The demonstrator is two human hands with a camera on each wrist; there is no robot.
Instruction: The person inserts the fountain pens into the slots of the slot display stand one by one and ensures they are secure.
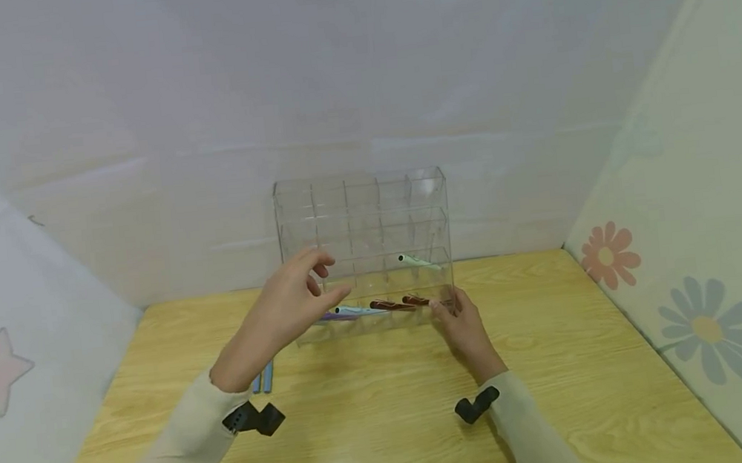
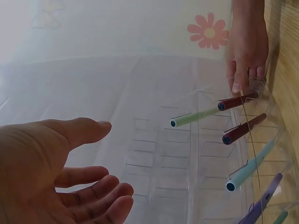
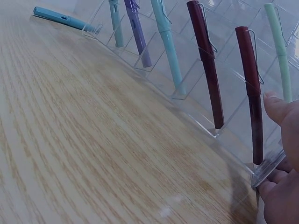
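A clear acrylic pen rack (image 1: 365, 244) with tiers of compartments stands upright on the table. My right hand (image 1: 466, 332) holds its lower right corner, thumb in front and fingers behind, as the right wrist view shows. In the bottom tier lean two dark red pens (image 3: 205, 60), a light blue pen (image 3: 167, 44), a purple pen (image 3: 138, 32) and a teal pen (image 3: 116, 23). A light green pen (image 1: 419, 261) sits one tier higher, at the right. My left hand (image 1: 290, 295) hovers before the rack's left part, fingers loosely bent and apart, with nothing in it.
Blue pens (image 1: 268, 378) lie on the wooden table (image 1: 375, 410) left of the rack, partly hidden by my left wrist. A pale cloth wall (image 1: 358, 98) rises behind the rack, and side walls with printed flowers and a star flank the table.
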